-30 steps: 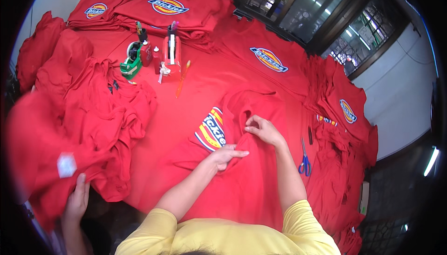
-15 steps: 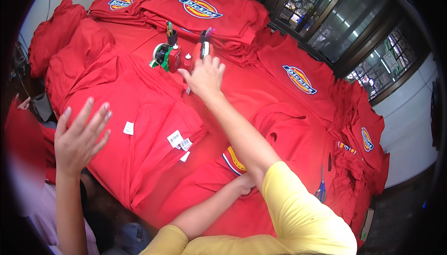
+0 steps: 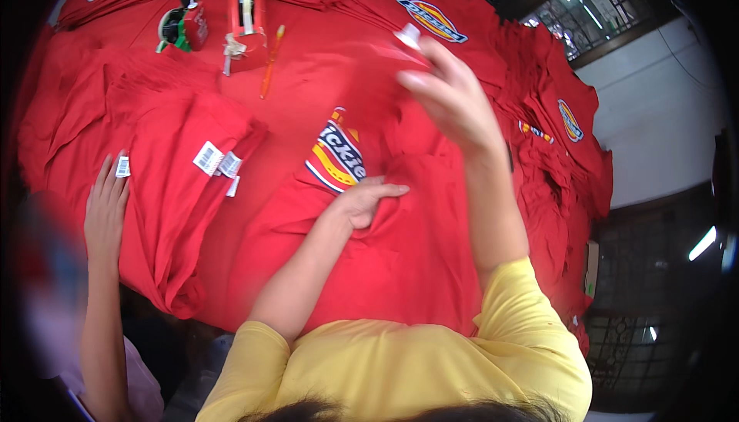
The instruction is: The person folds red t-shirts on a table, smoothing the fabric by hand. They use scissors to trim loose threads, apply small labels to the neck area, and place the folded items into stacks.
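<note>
While the left hand point(image 3: 362, 200) lies flat, fingers spread, on the red shirt point(image 3: 400, 252) just below its striped chest patch point(image 3: 337, 152), the right hand point(image 3: 450, 98) is lifted above the cloth, blurred. Right grip: fingertips pinch a small white piece point(image 3: 408, 35) at the top of the hand; what it is cannot be told, too blurred. The piece sits above and just left of the fingers, clear of the shirt. The remaining fingers are loosely curled. Left grip holds nothing, only presses the fabric down. The shirt is spread on the counter point(image 3: 308, 68), which is draped in red cloth, directly in front of the person in yellow sleeves.

At far left another person's hand point(image 3: 106, 206) rests on a folded red garment point(image 3: 177, 191), a small white label point(image 3: 122, 166) at its fingertips. Two white barcode tags point(image 3: 217, 162) lie on that garment. At the back of the counter stand a red tagging tool point(image 3: 245, 18), a green and red tool point(image 3: 181, 28) left of it, and an orange pen point(image 3: 272, 60) right of it. More red shirts with oval logo patches point(image 3: 433, 20) are stacked along the back and right edge.
</note>
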`<state>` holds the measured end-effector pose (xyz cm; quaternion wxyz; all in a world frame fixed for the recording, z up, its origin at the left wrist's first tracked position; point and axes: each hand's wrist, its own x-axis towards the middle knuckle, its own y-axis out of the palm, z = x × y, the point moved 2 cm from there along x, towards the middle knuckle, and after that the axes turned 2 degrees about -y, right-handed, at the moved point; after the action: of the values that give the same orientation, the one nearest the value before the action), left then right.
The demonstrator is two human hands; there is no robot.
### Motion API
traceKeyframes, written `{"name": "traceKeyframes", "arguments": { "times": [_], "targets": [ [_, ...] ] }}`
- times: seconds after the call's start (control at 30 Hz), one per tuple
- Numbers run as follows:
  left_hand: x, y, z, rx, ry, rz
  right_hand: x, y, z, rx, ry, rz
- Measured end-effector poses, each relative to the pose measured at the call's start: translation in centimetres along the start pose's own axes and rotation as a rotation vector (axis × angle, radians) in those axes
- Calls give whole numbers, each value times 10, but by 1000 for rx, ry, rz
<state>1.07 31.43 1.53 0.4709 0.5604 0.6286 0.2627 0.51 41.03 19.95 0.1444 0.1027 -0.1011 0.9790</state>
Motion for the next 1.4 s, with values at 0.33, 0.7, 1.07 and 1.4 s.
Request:
{"name": "traceKeyframes", "arguments": {
  "times": [0.33, 0.7, 1.07, 1.4],
  "targets": [
    [10, -3, 8, 39, 31, 54, -212, -53, -57, -249, 581, -107],
    [12, -6, 10, 58, 19, 89, -188, -44, -55, -639, 571, -60],
    [13, -3, 11, 75, 29, 42, -179, -37, -42, -721, 673, -91],
    [7, -2, 7, 26, 3, 62, -154, -71, -35, -97, 266, -270]
  ]
}}
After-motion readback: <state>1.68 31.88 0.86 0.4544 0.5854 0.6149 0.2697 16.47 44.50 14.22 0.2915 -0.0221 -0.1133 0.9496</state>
